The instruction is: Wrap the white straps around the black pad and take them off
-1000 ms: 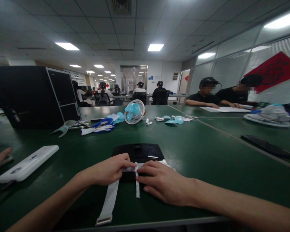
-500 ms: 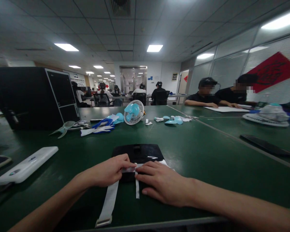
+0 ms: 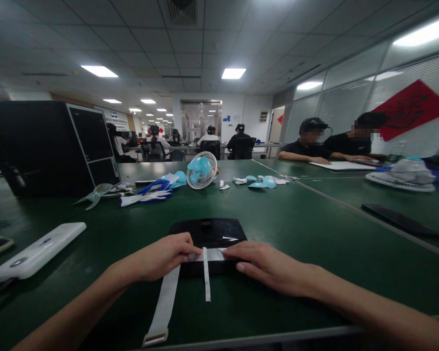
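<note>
White tape (image 3: 214, 254) lies stretched across the near edge of a flat black plate (image 3: 208, 229) on the green table (image 3: 307, 229). At its left end, the left hand (image 3: 163, 258) has its fingers drawn together, pinching the tape down. Below that hand, a wide ribbed band (image 3: 165, 302) runs toward the table edge. In the middle, a narrow white strip (image 3: 206, 278) hangs off the tape. At the right end, the right hand (image 3: 269, 265) lies flat, fingers extended and close together, pressing. The tape looks thin, light, limp and probably sticky, so it is best held taut by its ends to avoid creasing.
</note>
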The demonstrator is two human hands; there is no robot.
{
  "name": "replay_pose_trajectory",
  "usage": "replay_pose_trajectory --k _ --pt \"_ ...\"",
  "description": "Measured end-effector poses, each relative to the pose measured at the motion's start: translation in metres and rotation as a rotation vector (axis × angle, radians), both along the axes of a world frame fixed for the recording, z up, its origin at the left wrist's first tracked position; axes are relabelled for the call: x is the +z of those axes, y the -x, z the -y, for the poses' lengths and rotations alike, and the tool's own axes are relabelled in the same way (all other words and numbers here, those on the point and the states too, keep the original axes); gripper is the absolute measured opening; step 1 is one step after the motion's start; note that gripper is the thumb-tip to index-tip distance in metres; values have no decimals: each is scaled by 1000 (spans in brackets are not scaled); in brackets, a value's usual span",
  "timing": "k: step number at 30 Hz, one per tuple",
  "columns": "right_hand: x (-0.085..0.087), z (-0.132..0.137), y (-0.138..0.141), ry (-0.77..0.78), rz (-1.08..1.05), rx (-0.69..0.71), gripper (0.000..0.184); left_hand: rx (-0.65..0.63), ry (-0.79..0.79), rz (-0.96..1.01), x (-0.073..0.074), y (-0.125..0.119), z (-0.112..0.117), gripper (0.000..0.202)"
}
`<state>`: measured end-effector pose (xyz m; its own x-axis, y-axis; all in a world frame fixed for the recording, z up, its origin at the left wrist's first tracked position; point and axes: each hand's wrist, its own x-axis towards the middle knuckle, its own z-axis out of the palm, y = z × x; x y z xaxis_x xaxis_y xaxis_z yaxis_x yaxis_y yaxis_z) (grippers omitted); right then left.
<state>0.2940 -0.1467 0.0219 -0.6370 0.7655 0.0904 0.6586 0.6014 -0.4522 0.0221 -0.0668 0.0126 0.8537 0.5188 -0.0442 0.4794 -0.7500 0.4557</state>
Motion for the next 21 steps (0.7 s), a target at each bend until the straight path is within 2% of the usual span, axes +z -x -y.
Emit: replay_pose_trajectory --k 10,21 --pt "-4 -1 -33 -28 5 -86 39 88 31 42 -9 6 -12 18" --pt "0 -7 -27 -55 41 -78 32 171 53 -38 0 9 -11 16"
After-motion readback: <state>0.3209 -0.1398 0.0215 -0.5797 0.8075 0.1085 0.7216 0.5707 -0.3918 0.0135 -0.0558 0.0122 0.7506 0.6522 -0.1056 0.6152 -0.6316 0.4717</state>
